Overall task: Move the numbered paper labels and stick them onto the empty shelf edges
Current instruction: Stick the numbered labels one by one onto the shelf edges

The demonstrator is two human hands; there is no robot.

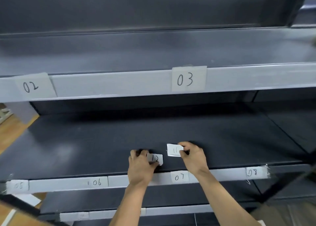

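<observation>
Hands reaching over the middle shelf (85, 143), near its front edge. Left hand (140, 164) pinching the label marked 12 (156, 158) between thumb and fingers; right hand (193, 154) gripping the label marked 11 (174, 150), just right and farther in. Both labels hovering above the dark shelf board, behind the stuck 07 label (179, 176).

Both hands reach forward, left (140, 164) and right (193, 154) fingers pinched.

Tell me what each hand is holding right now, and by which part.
The right hand pinches the label marked 11 by its right edge. The left hand grips the label marked 12 at its left side.
</observation>
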